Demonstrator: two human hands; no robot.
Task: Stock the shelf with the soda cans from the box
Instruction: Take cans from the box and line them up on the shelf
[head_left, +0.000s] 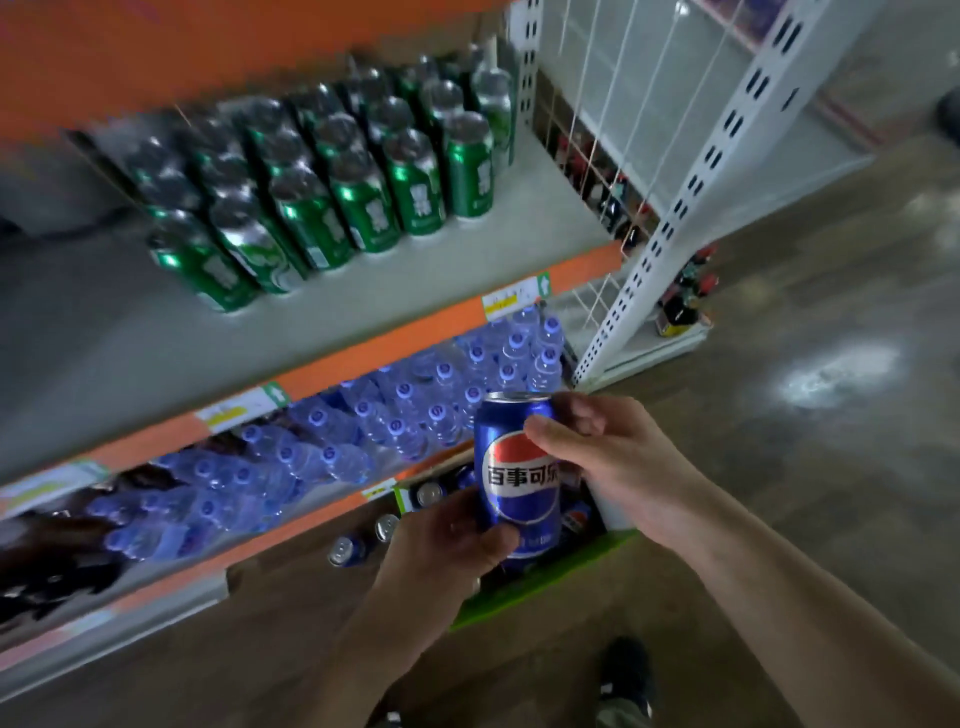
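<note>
Both the left hand (447, 540) and the right hand (608, 457) have fingers clamped on one upright blue aluminium soda can (519, 467), held above the green-rimmed cardboard box (545, 577) on the floor, where a fumbled handover could drop it onto the cans below.

Glossy brown floor (810, 467) with light glare, white perforated upright (691, 192) beside it.

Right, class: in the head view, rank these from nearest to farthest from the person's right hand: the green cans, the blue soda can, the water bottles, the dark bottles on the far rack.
1. Blue soda can: gripped by the right hand.
2. Water bottles: lower shelf, to the left.
3. Dark bottles: far rack, up and right.
4. Green cans: upper shelf, up and left.
</note>
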